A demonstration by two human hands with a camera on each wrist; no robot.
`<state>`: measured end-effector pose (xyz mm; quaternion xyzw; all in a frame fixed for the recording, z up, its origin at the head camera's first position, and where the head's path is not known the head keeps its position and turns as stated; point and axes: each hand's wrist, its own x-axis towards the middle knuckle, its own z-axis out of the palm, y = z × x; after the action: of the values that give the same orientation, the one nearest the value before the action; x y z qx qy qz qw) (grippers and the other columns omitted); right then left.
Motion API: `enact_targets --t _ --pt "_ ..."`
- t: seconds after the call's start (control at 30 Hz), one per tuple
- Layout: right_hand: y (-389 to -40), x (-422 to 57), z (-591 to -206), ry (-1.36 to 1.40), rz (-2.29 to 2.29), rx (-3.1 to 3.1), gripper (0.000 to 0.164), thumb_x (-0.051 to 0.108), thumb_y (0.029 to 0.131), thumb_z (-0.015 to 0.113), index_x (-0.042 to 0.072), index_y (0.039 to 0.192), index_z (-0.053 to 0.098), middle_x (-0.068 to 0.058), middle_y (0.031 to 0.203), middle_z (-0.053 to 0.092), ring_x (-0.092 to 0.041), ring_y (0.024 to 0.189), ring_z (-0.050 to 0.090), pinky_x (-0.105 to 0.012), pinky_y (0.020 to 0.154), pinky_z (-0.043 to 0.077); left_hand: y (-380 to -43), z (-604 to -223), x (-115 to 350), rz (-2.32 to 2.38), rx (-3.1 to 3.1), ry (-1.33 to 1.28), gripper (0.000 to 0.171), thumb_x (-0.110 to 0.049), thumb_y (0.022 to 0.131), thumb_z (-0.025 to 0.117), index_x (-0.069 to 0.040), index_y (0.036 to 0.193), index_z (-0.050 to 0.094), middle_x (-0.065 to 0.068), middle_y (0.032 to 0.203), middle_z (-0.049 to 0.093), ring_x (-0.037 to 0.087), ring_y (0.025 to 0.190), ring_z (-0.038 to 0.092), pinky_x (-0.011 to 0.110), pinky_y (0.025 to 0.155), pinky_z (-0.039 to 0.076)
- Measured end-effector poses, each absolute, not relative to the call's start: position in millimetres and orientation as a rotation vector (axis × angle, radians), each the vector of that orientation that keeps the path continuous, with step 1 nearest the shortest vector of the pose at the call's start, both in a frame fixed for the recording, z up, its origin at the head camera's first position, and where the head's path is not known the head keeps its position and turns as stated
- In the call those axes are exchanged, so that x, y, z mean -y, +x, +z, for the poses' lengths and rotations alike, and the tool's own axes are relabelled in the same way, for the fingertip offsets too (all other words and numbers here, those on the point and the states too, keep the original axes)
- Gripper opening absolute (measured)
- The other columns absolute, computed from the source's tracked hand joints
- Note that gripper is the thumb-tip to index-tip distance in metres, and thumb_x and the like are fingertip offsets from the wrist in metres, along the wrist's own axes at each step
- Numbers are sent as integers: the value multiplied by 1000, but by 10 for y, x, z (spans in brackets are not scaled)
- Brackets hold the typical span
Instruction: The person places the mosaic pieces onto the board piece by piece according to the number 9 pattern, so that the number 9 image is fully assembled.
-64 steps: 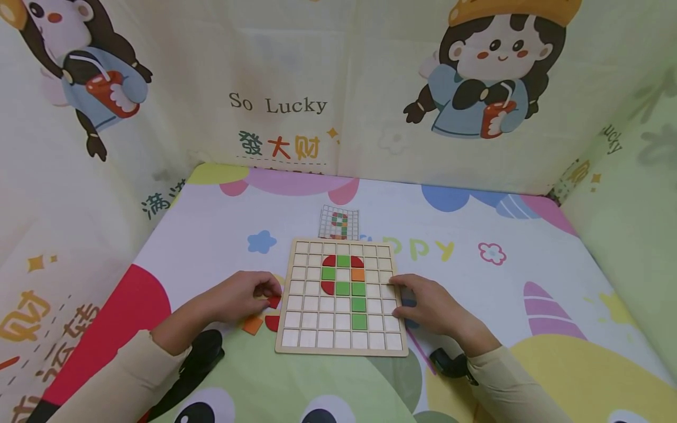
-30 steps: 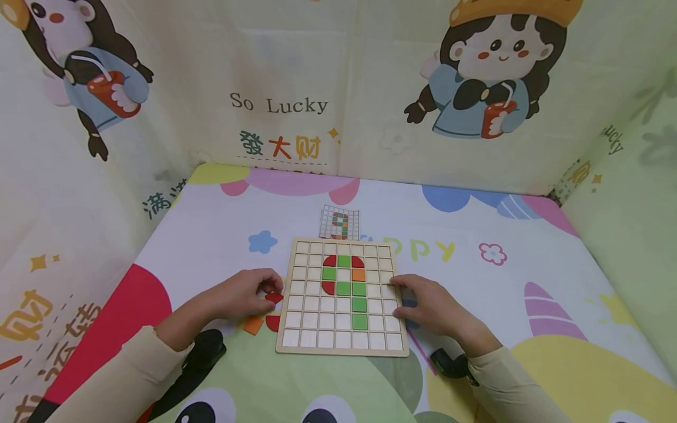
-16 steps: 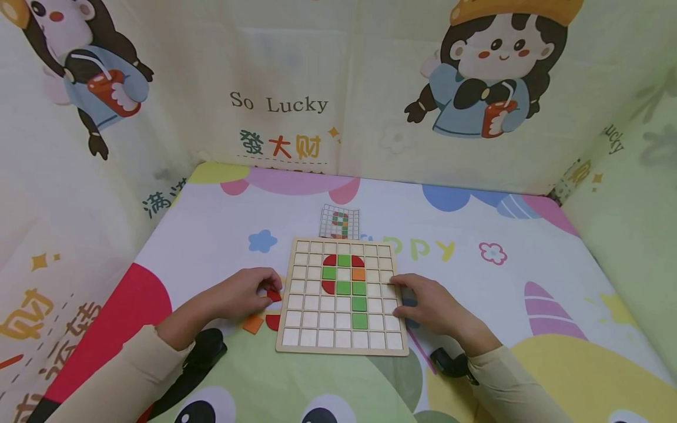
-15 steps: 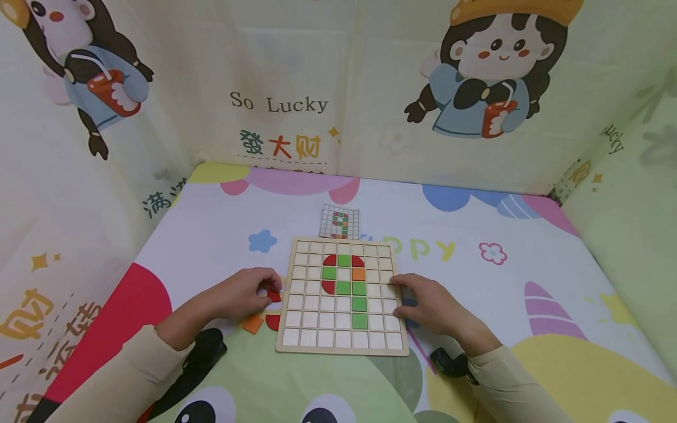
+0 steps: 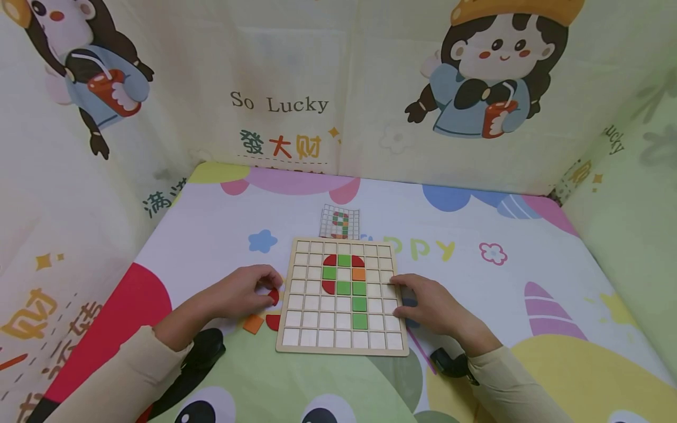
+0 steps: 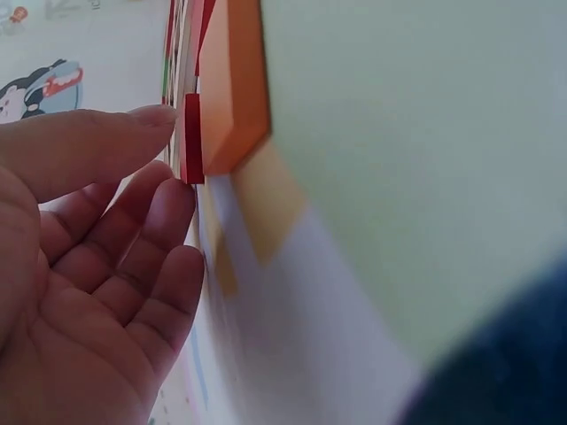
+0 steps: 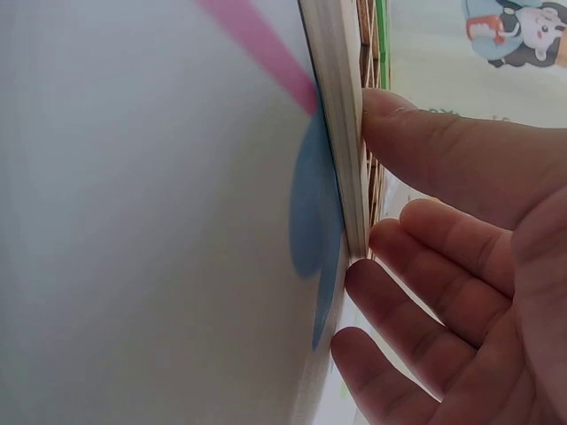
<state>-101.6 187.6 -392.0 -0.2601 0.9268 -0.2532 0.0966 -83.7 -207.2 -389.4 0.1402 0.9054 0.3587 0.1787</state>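
Note:
A wooden grid board lies on the printed cloth. Red, green and orange tiles sit in its cells in a shape like a 9. Left of it, my left hand pinches a red tile with a curved edge between thumb and fingers; the left wrist view shows this red tile edge-on at the thumb tip. Close by lie an orange square tile and another curved red tile. At the board's right edge, my right hand rests its thumb and fingertips on the frame, the fingers loosely bent.
A small pattern card with a matching 9-like figure lies behind the board. Black straps hang by both wrists, the left one touching or near the cloth. Printed cloth walls close off the back and sides.
The red tile has turned in my left fingers, its curved side now showing. The left hand has shifted slightly upward. My right hand and the board have stayed put.

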Motion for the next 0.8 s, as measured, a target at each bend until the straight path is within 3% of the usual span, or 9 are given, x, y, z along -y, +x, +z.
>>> enact_targets --t 0.4,0.8 --pt "-1002 -1877 -3907 -762 -761 -2737 55 19 83 82 3 131 61 -13 131 61 -35 123 55 -53 101 43 -830 -3887 2019 978 -2585 424 32 -12 83 80 -8 108 61 0 106 59 25 106 56 41 93 52" --pt "-1013 -1883 -3923 -765 -748 -2742 54 19 83 82 4 131 61 -12 131 62 -35 123 55 -53 102 43 -839 -3902 2020 918 -2615 424 25 -8 85 77 -8 104 62 -3 95 59 18 90 54 32 80 53"
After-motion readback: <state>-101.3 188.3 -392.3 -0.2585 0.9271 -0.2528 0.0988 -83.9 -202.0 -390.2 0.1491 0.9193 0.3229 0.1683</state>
